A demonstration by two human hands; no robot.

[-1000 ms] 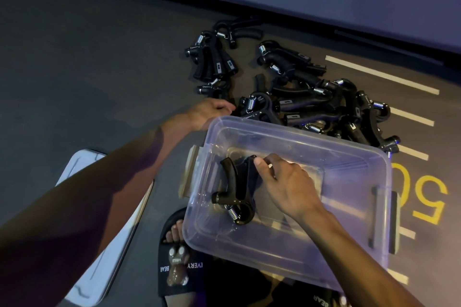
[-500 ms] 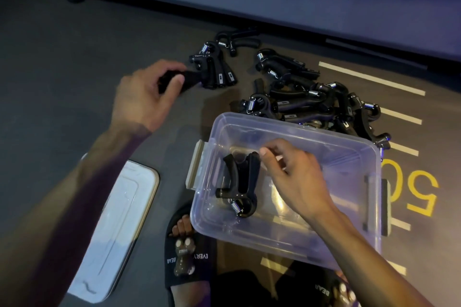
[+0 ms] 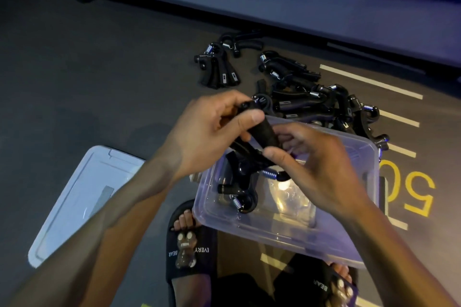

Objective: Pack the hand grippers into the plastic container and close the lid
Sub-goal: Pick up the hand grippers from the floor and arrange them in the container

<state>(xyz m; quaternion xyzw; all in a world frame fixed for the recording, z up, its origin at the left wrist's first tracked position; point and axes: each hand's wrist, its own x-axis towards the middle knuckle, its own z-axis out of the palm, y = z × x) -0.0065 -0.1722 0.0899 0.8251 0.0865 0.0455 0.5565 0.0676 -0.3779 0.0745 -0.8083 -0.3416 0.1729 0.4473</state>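
Note:
A clear plastic container [image 3: 282, 232] stands open on the dark floor in front of my feet. One black hand gripper [image 3: 239, 189] with a steel spring lies inside at its left end. Above the container's left rim, a second black hand gripper [image 3: 264, 132] is held by both hands: my left hand [image 3: 212, 129] grips its upper end, my right hand [image 3: 316, 169] pinches its lower handle. Several more black hand grippers [image 3: 321, 104] lie in a pile on the floor behind the container. The container's clear lid [image 3: 74, 204] lies flat on the floor at the left.
A small cluster of grippers [image 3: 219, 70] lies apart at the pile's far left. White and yellow floor markings [image 3: 419, 194] run to the right. My feet in black slides [image 3: 189, 244] sit just under the container's near edge. A low wall base [image 3: 249, 0] crosses the back.
My left hand has carried a gripper from the floor pile over to the container. My right hand left the gripper lying inside and came up to take hold of the new one.

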